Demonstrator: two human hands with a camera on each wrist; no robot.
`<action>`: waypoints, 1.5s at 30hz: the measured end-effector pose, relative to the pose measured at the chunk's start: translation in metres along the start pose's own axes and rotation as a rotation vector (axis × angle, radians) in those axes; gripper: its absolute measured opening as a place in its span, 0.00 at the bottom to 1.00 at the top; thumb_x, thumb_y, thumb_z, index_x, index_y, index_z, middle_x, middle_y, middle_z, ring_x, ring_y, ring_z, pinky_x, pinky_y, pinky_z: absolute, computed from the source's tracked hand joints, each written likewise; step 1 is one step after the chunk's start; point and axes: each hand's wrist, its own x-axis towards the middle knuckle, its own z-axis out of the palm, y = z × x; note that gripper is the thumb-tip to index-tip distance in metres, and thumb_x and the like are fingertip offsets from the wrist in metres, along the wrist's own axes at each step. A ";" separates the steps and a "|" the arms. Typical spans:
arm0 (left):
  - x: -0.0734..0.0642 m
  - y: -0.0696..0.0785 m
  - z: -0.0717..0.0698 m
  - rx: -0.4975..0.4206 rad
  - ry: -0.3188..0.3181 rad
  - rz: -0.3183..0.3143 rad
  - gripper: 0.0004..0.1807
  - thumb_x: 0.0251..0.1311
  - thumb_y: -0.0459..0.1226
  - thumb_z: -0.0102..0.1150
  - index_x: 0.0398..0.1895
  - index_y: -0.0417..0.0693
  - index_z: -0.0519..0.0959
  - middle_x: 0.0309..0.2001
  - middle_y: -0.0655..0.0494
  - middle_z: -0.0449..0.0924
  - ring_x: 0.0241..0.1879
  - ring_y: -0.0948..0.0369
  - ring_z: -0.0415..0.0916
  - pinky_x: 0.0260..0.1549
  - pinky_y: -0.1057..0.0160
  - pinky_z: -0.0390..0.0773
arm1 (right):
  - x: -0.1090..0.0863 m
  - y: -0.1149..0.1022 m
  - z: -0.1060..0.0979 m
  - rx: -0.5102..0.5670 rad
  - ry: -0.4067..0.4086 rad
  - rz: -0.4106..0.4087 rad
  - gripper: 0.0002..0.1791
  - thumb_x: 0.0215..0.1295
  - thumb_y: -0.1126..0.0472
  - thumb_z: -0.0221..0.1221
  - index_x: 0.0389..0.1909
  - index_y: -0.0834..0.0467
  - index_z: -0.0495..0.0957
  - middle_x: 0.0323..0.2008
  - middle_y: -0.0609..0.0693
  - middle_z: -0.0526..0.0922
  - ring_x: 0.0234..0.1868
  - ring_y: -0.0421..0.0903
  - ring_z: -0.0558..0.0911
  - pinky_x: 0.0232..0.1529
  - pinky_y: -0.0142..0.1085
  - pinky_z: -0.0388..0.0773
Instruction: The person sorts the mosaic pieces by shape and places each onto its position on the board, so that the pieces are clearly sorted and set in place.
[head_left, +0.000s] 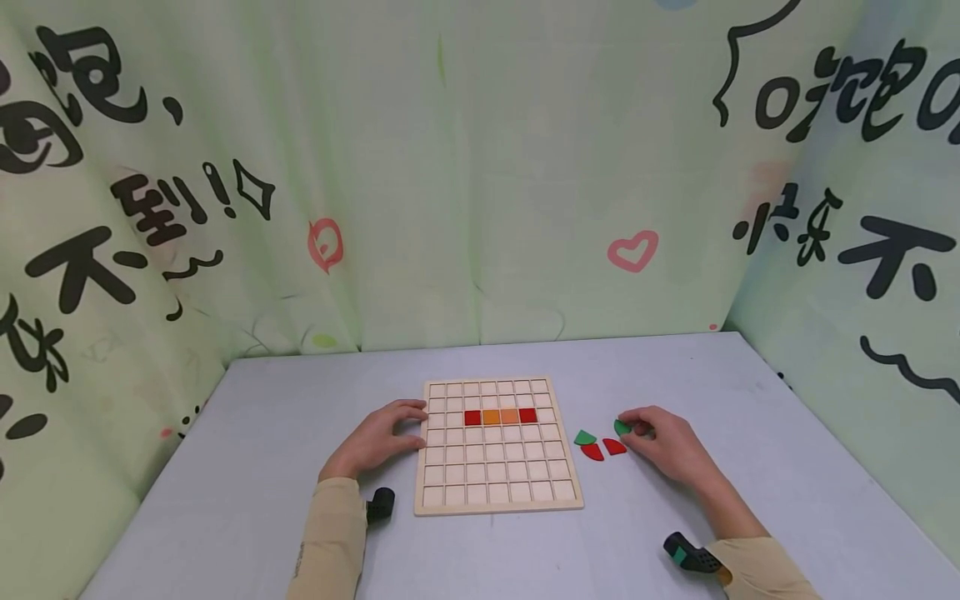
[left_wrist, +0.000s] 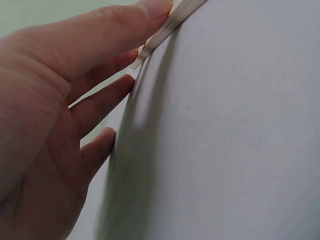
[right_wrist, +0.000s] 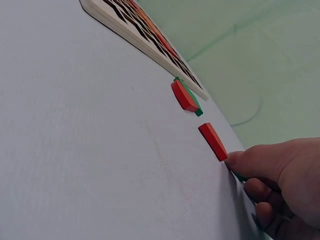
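Note:
A square-gridded wooden board (head_left: 487,507) lies on the table, with a row of two orange squares (head_left: 500,417) between a red square (head_left: 472,417) and another red square (head_left: 528,415). Along the board's left edge rests my left hand (head_left: 378,440), thumb and fingertips touching the rim (left_wrist: 165,35). To the right of the board, my right hand (head_left: 663,442) pinches a green quarter-circle piece (head_left: 621,427) between thumb and fingers, partly hidden by them. Beside that hand lie a red quarter-circle piece (head_left: 614,447), a second red one (head_left: 592,452) and another green one (head_left: 585,437).
The white table (head_left: 300,417) reaches back to a pale green curtain (head_left: 480,208) with black writing and pink hearts, which also hangs at both sides. Black wrist devices sit by the left sleeve (head_left: 330,533) and the right sleeve (head_left: 765,571).

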 end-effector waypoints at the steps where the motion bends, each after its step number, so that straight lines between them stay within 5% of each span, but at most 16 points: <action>1: 0.000 0.000 0.000 0.002 0.000 0.001 0.21 0.55 0.38 0.71 0.54 0.46 0.81 0.65 0.56 0.72 0.68 0.52 0.63 0.68 0.50 0.63 | 0.000 0.000 0.000 -0.004 0.000 0.001 0.17 0.58 0.67 0.67 0.49 0.65 0.80 0.42 0.56 0.81 0.39 0.49 0.76 0.42 0.45 0.80; 27: 0.000 0.003 0.000 -0.016 -0.001 -0.013 0.22 0.54 0.37 0.72 0.53 0.46 0.81 0.64 0.56 0.72 0.68 0.52 0.63 0.68 0.50 0.63 | -0.003 0.000 0.000 -0.019 0.007 0.005 0.17 0.58 0.67 0.67 0.49 0.66 0.81 0.42 0.58 0.80 0.38 0.49 0.76 0.40 0.43 0.81; 45: 0.000 0.002 -0.001 -0.018 -0.001 -0.008 0.21 0.54 0.38 0.71 0.52 0.47 0.81 0.64 0.56 0.72 0.68 0.52 0.63 0.68 0.50 0.63 | 0.011 -0.022 0.001 0.145 0.013 0.073 0.19 0.65 0.64 0.63 0.56 0.62 0.78 0.52 0.61 0.77 0.49 0.58 0.80 0.47 0.47 0.83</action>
